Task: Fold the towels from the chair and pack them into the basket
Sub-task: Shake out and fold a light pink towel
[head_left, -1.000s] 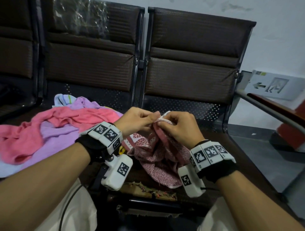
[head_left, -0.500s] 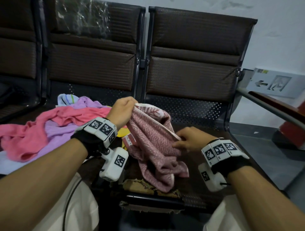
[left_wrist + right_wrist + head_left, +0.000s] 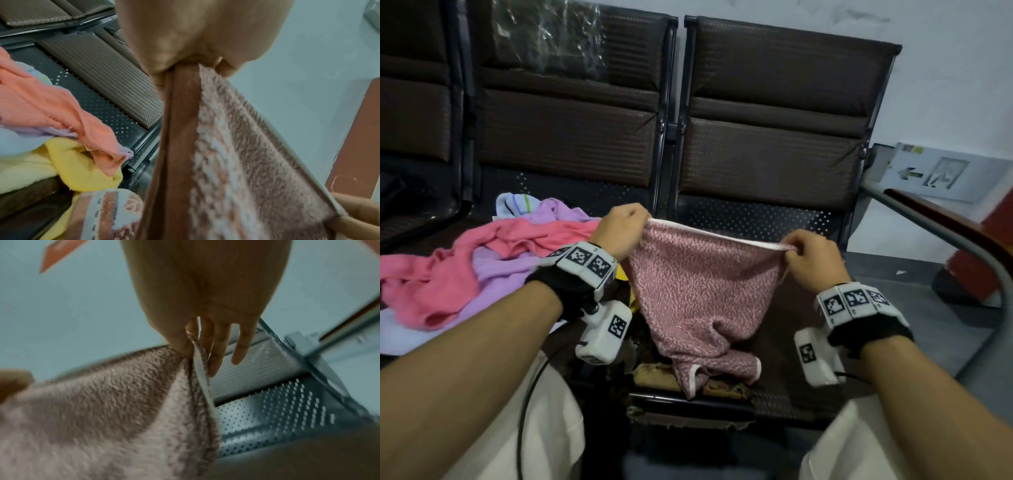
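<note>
left hand [image 3: 624, 230] pinches towel [image 3: 698, 291] corner | right hand [image 3: 810, 260] pinches other corner | towel's bottom bunched, wrist views blurred

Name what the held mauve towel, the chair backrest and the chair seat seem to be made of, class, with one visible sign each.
Mauve towel: looped terry cloth, probably cotton; nubbly matt pile, smooth pale hem.
Chair backrest: padded brown faux leather, it seems; woven-look embossing, slight sheen.
Chair seat: dark perforated sheet metal; rows of small punched holes.
</note>
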The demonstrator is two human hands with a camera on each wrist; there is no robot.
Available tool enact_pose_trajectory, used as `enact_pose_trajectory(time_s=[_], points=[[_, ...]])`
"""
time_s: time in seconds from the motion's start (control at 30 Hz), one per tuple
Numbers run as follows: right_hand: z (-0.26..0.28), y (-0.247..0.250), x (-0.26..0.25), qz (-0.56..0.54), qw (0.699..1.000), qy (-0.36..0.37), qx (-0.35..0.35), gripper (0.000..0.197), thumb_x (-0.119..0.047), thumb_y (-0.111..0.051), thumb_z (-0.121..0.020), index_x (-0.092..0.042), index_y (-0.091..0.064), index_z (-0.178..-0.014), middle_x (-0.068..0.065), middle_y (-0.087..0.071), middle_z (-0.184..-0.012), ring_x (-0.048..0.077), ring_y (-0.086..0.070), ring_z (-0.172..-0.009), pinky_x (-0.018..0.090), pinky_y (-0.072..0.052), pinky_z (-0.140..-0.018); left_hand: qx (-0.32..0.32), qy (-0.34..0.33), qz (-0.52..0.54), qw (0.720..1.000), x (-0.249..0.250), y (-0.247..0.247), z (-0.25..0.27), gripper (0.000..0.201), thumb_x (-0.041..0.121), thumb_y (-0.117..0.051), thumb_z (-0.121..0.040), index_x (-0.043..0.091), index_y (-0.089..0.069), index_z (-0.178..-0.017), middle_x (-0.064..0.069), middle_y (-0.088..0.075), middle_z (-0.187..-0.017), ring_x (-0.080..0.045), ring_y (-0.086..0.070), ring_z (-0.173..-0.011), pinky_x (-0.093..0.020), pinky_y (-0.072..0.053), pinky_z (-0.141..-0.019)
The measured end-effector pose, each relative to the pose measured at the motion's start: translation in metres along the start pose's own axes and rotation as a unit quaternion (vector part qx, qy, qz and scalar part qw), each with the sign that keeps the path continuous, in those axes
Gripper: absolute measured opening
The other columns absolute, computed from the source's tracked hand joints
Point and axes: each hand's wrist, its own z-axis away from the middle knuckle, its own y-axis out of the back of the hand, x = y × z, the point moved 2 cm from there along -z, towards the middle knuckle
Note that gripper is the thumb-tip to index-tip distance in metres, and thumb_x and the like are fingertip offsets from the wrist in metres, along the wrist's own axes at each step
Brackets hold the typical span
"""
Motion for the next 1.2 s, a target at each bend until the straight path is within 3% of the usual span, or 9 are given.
enact_pose_trajectory(time_s=[0.17,0.3,0.4,0.47,0.6,0.77,0.9,1.0,1.2], points=[[-0.008,-0.015,-0.002,-0.347,0.931,-0.105,-0.028,0.023,0.006,-0.047,-0.09,-0.01,-0.063,-0.087,0.004,-0.062,-0.074,0.013,-0.058,-0.06,0.023,-0.051,-0.057,-0.077,-0.006,-0.029,0.997,-0.005,-0.012,0.002,0.014,0.023,-0.052,-0.092,0.022,-0.057,-0.079,0.006,-0.058,-0.075,-0.017,-0.056,-0.08,-0.03,-0.04,-0.075],[-0.008,-0.01,-0.012,-0.444,0.892,-0.057,-0.057,0.028,-0.007,-0.053,-0.094,-0.017,-0.061,-0.069,-0.001,-0.057,-0.061,0.01,-0.05,-0.055,0.024,-0.042,-0.056,0.06,-0.025,-0.062,0.996,-0.002,-0.002,-0.002,0.019,0.022,-0.044,-0.096,0.009,-0.059,-0.094,-0.013,-0.065,-0.09,-0.029,-0.059,-0.09,-0.034,-0.041,-0.078],[-0.005,0.0,-0.017,-0.373,0.923,0.049,-0.083,0.039,-0.024,-0.054,-0.095,-0.018,-0.055,-0.056,-0.006,-0.046,-0.056,0.008,-0.04,-0.055,0.023,-0.033,-0.053,0.168,-0.025,-0.045,0.984,-0.001,0.013,-0.008,0.025,0.018,-0.04,-0.098,0.002,-0.058,-0.103,-0.023,-0.061,-0.105,-0.035,-0.056,-0.101,-0.038,-0.039,-0.087],[-0.002,0.002,-0.017,-0.185,0.965,0.127,-0.132,0.045,-0.032,-0.05,-0.096,-0.02,-0.048,-0.053,-0.012,-0.04,-0.054,0.009,-0.039,-0.056,0.028,-0.03,-0.058,0.192,-0.018,-0.041,0.98,0.0,0.018,-0.01,0.024,0.017,-0.04,-0.098,0.002,-0.058,-0.105,-0.025,-0.058,-0.109,-0.036,-0.054,-0.104,-0.039,-0.038,-0.089],[0.001,0.003,-0.012,0.158,0.965,0.115,-0.176,0.045,-0.048,-0.042,-0.096,-0.027,-0.049,-0.057,-0.009,-0.055,-0.062,0.021,-0.059,-0.078,0.043,-0.036,-0.088,0.179,-0.024,-0.071,0.981,0.002,0.014,-0.005,0.022,0.016,-0.044,-0.097,0.005,-0.061,-0.106,-0.024,-0.051,-0.111,-0.033,-0.053,-0.101,-0.032,-0.035,-0.087],[0.003,0.013,-0.01,0.137,0.982,0.076,-0.105,0.013,-0.028,-0.054,-0.093,-0.018,-0.062,-0.098,0.013,-0.068,-0.096,0.034,-0.062,-0.096,0.04,-0.048,-0.08,0.157,-0.054,-0.102,0.981,-0.001,0.014,0.0,0.018,0.013,-0.046,-0.096,0.004,-0.06,-0.105,-0.022,-0.046,-0.111,-0.032,-0.052,-0.099,-0.031,-0.036,-0.085],[0.003,0.022,-0.011,0.167,0.98,0.11,-0.005,0.026,-0.032,-0.064,-0.086,-0.018,-0.056,-0.107,0.013,-0.072,-0.093,0.037,-0.064,-0.093,0.042,-0.043,-0.084,0.15,-0.07,-0.125,0.978,-0.006,0.016,0.001,0.017,0.013,-0.046,-0.096,0.005,-0.059,-0.104,-0.018,-0.044,-0.106,-0.031,-0.05,-0.096,-0.029,-0.034,-0.079],[0.004,0.025,-0.008,0.123,0.989,0.07,-0.037,0.041,-0.031,-0.068,-0.083,-0.021,-0.053,-0.12,0.012,-0.071,-0.093,0.034,-0.063,-0.094,0.043,-0.051,-0.082,0.13,-0.081,-0.141,0.978,-0.01,0.016,0.001,0.018,0.014,-0.044,-0.097,0.006,-0.058,-0.104,-0.012,-0.038,-0.099,-0.03,-0.049,-0.096,-0.029,-0.033,-0.079],[0.006,0.021,-0.013,0.163,0.978,0.126,-0.015,0.011,-0.027,-0.068,-0.085,-0.028,-0.075,-0.092,-0.001,-0.063,-0.088,0.025,-0.061,-0.093,0.032,-0.043,-0.069,0.07,-0.074,-0.178,0.979,-0.018,0.012,0.002,0.021,0.004,-0.039,-0.096,0.007,-0.052,-0.112,-0.015,-0.038,-0.112,-0.031,-0.044,-0.108,-0.036,-0.036,-0.094]])
